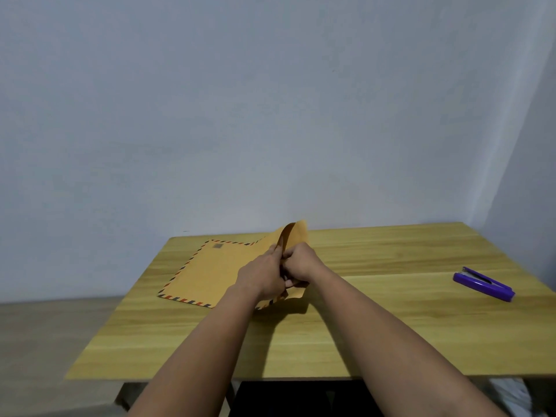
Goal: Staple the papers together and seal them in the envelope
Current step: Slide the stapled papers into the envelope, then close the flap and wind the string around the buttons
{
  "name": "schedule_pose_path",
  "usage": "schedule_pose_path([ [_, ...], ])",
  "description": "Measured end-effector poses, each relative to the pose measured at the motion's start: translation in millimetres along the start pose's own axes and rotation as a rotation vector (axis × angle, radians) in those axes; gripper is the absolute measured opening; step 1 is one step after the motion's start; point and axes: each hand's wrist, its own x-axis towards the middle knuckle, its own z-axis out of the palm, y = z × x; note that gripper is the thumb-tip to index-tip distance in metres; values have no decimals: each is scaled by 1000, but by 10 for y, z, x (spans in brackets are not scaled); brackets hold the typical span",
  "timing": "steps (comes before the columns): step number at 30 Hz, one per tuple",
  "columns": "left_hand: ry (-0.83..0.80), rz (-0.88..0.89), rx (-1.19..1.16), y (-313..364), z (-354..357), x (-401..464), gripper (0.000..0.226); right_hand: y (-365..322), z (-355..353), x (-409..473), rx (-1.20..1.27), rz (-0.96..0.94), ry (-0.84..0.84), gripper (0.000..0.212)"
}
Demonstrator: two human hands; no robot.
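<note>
A large yellow-brown envelope (pixel 207 269) with a red and dark striped border lies flat on the wooden table (pixel 376 320), left of centre. Its flap (pixel 296 234) at the right end stands raised. My left hand (pixel 260 276) and my right hand (pixel 299 261) meet at that open end, fingers curled and gripping the flap and the envelope's mouth. A purple stapler (pixel 483 283) lies on the table far to the right, apart from both hands. No loose papers are visible; whether they sit inside the envelope cannot be told.
A pale blue-grey wall (pixel 270 115) rises just behind the table's far edge. The table's near edge runs along the bottom, with a dark gap under it. Floor shows at the left.
</note>
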Motion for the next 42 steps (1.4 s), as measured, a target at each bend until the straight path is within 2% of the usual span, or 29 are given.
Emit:
schedule_pose_path([
  [2, -31, -12, 4, -17, 31, 28, 83, 47, -92, -17, 35, -40, 117, 30],
  [4, -74, -29, 3, -5, 52, 51, 94, 102, -232, -38, -60, -83, 344, 39],
  [6, -83, -39, -6, 26, 73, 70, 96, 157, -346, -94, -140, -71, 439, 53],
  [9, -42, -27, -27, 89, 41, 58, 95, 206, -378, -168, -26, -23, 255, 70],
  [12, -6, 31, -74, 123, -72, 12, 79, 182, -375, -238, 115, -55, 74, 52],
  [15, 34, 69, -146, 88, -191, -49, 74, 93, -457, -257, 69, -129, 11, 35],
  [19, 174, 65, -172, -35, -295, -2, 68, -42, -736, -171, -158, -257, -18, 33],
  [22, 235, 60, -126, -174, -321, 135, 72, -176, -977, -42, -351, -243, -21, 45],
  [26, 245, 28, -77, -391, -221, 350, 91, -329, -1160, 278, -527, -234, -56, 52],
  [31, 355, -47, -19, -620, 7, 556, 119, -359, -852, 665, -555, -348, -74, 38],
  [33, 370, -46, -24, -696, 140, 608, 116, -284, -666, 791, -557, -383, -87, 38],
  [36, 284, -30, -7, -810, 361, 658, 100, -179, -517, 896, -538, -379, -107, 43],
  [38, 235, -38, -44, -904, 493, 671, 90, -125, -507, 959, -625, -369, -133, 50],
  [42, 294, -55, -90, -1026, 614, 660, 77, -37, -587, 993, -835, -355, -116, 52],
])
